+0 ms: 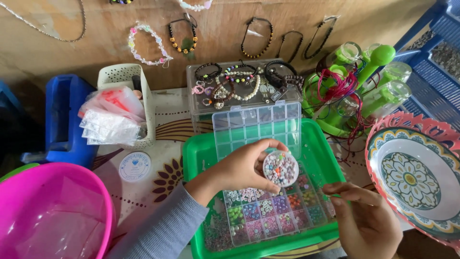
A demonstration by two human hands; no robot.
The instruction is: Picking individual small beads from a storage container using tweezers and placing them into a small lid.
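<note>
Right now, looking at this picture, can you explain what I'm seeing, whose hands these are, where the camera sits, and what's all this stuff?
There is one picture, taken by a camera worn on a person's head, looking down at their own two bare hands. The left hand, in a grey sleeve, holds up a small round container of mixed beads. The right hand hovers beside it, fingers pinched; whether it holds something is too small to tell. Under them lies an open clear bead organizer with many coloured compartments, sitting in a green tray. Around it are a pink bowl, a patterned plate, a cream basket of plastic bags and a clear box topped with bracelets.
</note>
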